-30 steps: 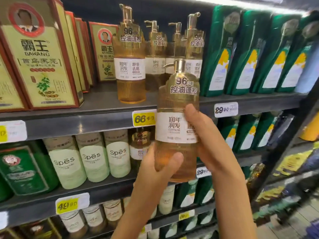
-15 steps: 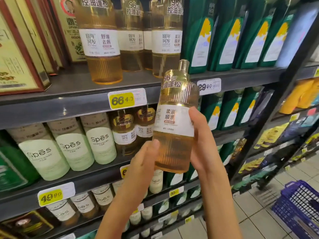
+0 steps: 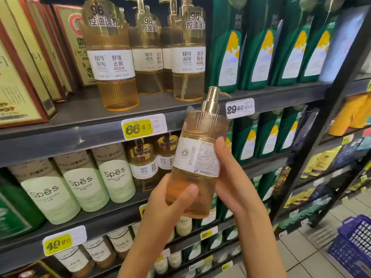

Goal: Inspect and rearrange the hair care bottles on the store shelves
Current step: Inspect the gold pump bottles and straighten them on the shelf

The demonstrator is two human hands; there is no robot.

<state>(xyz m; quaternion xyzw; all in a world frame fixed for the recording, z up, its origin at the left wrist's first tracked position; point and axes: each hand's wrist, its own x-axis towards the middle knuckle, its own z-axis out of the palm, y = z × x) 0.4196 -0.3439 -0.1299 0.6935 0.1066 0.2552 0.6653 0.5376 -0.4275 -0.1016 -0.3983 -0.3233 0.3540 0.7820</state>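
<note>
Turned since half a second ago: the held bottle [image 3: 197,155] now shows its back label of fine print where the front label and gold sticker faced before. Its gold pump has swung to point right.

Shelving [image 3: 80,135]: dark metal, several tiers, running back to the right.

Top tier: red-edged yellow boxes [image 3: 20,77] at left. Tall green bottles [image 3: 261,47] stand in a row at right. Between them stand amber pump bottles [image 3: 112,63] with white labels and "96" stickers.

Second tier: pale green Spes bottles [image 3: 80,183], then two more amber ones [image 3: 143,163], then green again.

Blue basket [image 3: 355,243] on the tiled floor, lower right.

Held bottle: clear ribbed amber body, liquid-filled, white wrap label. It is off the shelf in front of the second tier and tilts slightly right. Its body hides part of the amber and green stock behind. The pump head rises across the top shelf's front edge.

Left hand [image 3: 170,205]: grips the lower body from the left, thumb laid across the front. Its fingers curl behind, out of sight.

Right hand [image 3: 230,183]: clasps the right side, thumb pressed on the label's edge. Its other fingers are hidden behind the bottle.

Price tags:
- yellow "66.40" [image 3: 143,128], left of the held bottle
- white "29.80" [image 3: 240,108], just beside the pump
- yellow "49.80" [image 3: 64,239], on the tier below
</note>
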